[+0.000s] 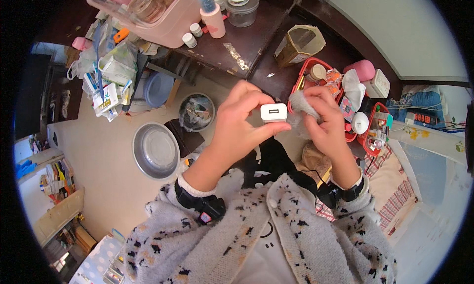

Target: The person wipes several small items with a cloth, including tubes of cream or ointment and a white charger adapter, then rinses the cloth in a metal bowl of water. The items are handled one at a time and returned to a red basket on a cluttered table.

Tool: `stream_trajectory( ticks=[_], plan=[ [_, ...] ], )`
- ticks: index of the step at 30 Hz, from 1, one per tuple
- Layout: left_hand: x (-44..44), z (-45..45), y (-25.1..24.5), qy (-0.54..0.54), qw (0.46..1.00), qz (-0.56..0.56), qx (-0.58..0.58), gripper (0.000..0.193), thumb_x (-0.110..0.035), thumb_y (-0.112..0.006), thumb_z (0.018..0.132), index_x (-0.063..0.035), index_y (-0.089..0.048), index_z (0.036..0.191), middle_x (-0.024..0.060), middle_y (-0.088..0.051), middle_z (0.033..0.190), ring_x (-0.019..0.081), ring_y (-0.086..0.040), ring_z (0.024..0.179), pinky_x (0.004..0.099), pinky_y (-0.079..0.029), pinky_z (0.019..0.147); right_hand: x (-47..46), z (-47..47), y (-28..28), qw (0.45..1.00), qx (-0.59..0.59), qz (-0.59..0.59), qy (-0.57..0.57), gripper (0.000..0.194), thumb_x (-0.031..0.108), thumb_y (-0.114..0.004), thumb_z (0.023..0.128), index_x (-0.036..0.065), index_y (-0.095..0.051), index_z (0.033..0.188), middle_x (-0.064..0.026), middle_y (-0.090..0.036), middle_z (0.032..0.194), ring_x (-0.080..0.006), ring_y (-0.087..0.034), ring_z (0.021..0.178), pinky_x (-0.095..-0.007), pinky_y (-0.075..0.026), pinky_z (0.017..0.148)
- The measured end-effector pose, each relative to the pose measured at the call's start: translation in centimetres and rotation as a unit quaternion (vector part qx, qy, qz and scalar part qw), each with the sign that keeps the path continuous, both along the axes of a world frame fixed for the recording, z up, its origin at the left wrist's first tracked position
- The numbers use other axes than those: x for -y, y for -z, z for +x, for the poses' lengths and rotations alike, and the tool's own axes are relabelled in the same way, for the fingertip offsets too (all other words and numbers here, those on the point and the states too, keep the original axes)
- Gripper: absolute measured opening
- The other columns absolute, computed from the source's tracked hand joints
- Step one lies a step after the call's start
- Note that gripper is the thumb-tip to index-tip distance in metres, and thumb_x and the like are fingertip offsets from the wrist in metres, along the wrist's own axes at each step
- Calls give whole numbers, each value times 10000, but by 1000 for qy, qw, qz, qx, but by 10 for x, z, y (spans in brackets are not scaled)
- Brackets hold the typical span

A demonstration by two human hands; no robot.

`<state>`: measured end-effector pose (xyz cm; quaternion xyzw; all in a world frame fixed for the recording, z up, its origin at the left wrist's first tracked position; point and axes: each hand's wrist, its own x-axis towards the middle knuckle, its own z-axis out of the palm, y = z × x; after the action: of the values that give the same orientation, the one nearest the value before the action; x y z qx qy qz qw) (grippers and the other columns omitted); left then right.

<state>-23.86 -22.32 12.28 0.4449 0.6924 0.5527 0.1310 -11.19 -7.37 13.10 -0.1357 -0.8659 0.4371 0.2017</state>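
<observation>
Between the thumb and fingers of my left hand (240,115) is a white USB charger (274,117), its single port turned up toward me. My right hand (327,117) pinches a grey, fluffy cloth (303,105) just to the right of the charger. A small gap separates the cloth from the charger. Both hands are raised above my lap, in front of the dark wooden desk (259,43). Part of the cloth hangs below my right fingers, and the fingers hide some of it.
A red basket (300,80) of small items stands on the desk beyond my right hand, near a brown plastic container (300,45). A pink bin (159,28) and a pink bottle (213,21) stand at the back. On the floor are a metal basin (156,150) and a trash bin (197,111).
</observation>
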Motion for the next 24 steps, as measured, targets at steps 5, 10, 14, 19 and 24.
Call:
stream_trajectory(
  ticks=[5, 10, 14, 19, 24],
  plan=[
    [9, 3, -1, -6, 991, -35, 125, 304, -111, -790, 603, -23, -607, 829, 74, -626, 826, 148, -595, 720, 249, -462, 625, 5, 0, -34, 998, -28, 47, -33, 314, -14, -546, 706, -31, -569, 1018, -137, -484, 993, -228, -521, 879, -296, -426, 763],
    [25, 5, 2, -16, 995, -16, 98, 308, -117, -781, 610, -24, -630, 861, 79, -630, 780, 167, -600, 687, 259, -460, 611, 38, -11, -34, 963, 17, 232, -139, 399, 54, -630, 663, 131, -602, 1054, -145, -534, 994, -320, -560, 848, -380, -486, 667],
    [42, 8, 0, -14, 992, 9, 123, 297, -116, -776, 619, -22, -637, 864, 77, -627, 763, 167, -593, 677, 265, -454, 606, 35, -15, -21, 957, 34, 269, -104, 405, 52, -624, 657, 113, -601, 1057, -144, -532, 986, -321, -564, 869, -393, -489, 681],
    [66, 11, -3, -61, 995, -20, 79, 289, -112, -771, 620, -20, -637, 860, 81, -621, 759, 184, -590, 669, 269, -454, 594, 41, -15, -27, 967, 59, 226, -99, 400, 12, -604, 670, 99, -596, 1061, -150, -514, 1015, -319, -563, 851, -380, -485, 684],
    [101, 32, -2, -149, 989, 5, 22, 303, -110, -767, 613, -8, -634, 865, 84, -609, 754, 206, -589, 665, 266, -453, 586, 93, -22, -33, 921, 4, 280, -271, 372, 96, -607, 672, 121, -609, 1043, -129, -532, 988, -279, -553, 832, -342, -482, 643]
  ],
)
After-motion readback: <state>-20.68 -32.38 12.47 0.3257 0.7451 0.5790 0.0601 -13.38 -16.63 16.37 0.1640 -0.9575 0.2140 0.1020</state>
